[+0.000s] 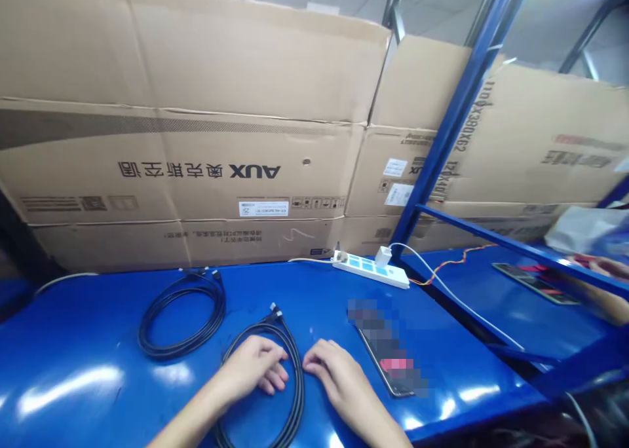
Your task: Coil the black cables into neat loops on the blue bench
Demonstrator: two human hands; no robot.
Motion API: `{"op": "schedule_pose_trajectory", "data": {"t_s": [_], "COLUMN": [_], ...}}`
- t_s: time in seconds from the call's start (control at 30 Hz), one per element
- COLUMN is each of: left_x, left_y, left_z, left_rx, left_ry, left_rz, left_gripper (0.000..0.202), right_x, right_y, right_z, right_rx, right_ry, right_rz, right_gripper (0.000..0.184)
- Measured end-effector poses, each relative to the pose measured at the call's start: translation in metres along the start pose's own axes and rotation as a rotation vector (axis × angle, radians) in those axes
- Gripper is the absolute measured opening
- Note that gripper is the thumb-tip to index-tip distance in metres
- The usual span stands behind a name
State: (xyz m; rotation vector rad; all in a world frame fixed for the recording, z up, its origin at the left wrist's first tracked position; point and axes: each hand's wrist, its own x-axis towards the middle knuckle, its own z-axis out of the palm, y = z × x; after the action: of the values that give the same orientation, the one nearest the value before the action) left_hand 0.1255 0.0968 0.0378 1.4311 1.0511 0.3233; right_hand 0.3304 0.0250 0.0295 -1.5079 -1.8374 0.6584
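A coiled black cable (pixel 289 350) lies on the blue table (pixel 88 369) right in front of me. My left hand (pixel 255 366) rests inside the coil with its fingers curled loosely down on the table, touching the cable's inner side. My right hand (pixel 334 373) lies just outside the coil's right edge, fingertips at the cable, fingers bent and together. Neither hand lifts anything. A second coiled black cable (pixel 181 314) lies to the left, apart from both hands.
A phone (pixel 386 359) lies right of my right hand. A white power strip (pixel 371 268) with a plugged charger sits at the back by large cardboard boxes (pixel 196 140). A blue rack post (pixel 442 147) rises at right; another person's arm (pixel 607 284) and a phone (pixel 535 283) lie beyond.
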Motion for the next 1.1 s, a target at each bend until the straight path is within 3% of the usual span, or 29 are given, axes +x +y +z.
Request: {"op": "schedule_pose_trajectory", "data": {"t_s": [0.2, 0.57, 0.93, 1.1], "left_x": [-0.015, -0.020, -0.018, -0.016], "left_y": [0.005, -0.003, -0.008, -0.008], "left_z": [-0.030, -0.027, -0.024, -0.023], "left_rx": [-0.235, -0.377, -0.392, -0.446], "left_ry": [-0.074, -0.071, 0.010, 0.062], "left_rz": [-0.097, 0.013, 0.024, 0.040], "left_gripper": [0.066, 0.042, 0.045, 0.049], "right_x": [0.014, 0.010, 0.015, 0.008], "right_y": [-0.024, -0.032, -0.026, -0.022], "right_z": [0.009, 0.028, 0.030, 0.036], "right_rx": [0.190, 0.275, 0.337, 0.343], "right_ry": [-0.053, -0.025, -0.042, 0.015], "right_rz": [-0.093, -0.002, 0.091, 0.110], "right_gripper": [0.023, 0.024, 0.016, 0.025]}}
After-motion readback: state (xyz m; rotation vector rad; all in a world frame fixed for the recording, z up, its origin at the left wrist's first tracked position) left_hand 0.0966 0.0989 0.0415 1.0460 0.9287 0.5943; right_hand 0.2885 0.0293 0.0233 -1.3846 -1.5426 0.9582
